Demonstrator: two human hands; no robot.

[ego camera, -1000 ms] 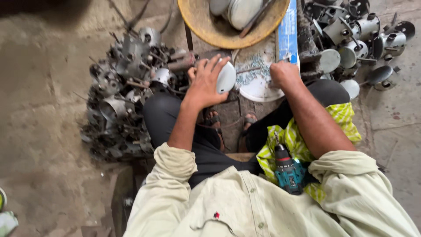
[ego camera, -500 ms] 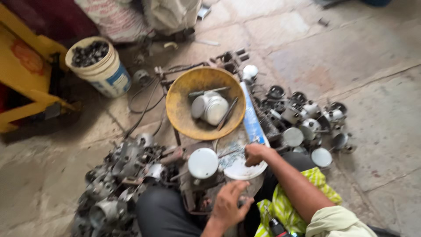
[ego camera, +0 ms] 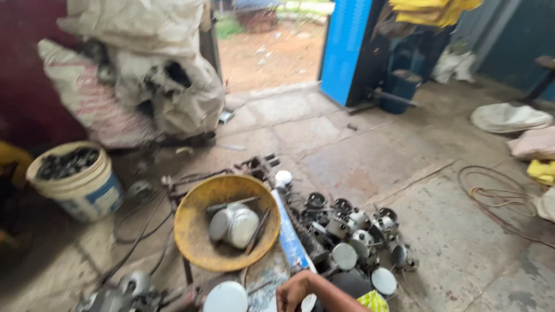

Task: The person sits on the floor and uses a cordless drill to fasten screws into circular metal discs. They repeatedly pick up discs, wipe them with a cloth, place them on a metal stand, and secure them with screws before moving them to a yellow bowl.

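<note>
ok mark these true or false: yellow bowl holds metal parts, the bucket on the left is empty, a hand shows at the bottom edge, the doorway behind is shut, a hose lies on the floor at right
1. The yellow bowl holds round metal parts. True.
2. The white bucket on the left is empty. False: it is filled with dark pieces.
3. One hand shows at the bottom edge. True; which hand it is cannot be told, and whether its fingers grip anything is unclear.
4. The doorway behind is shut. False: it is open onto bare ground outside.
5. A coiled hose lies on the floor at right. True.
</note>
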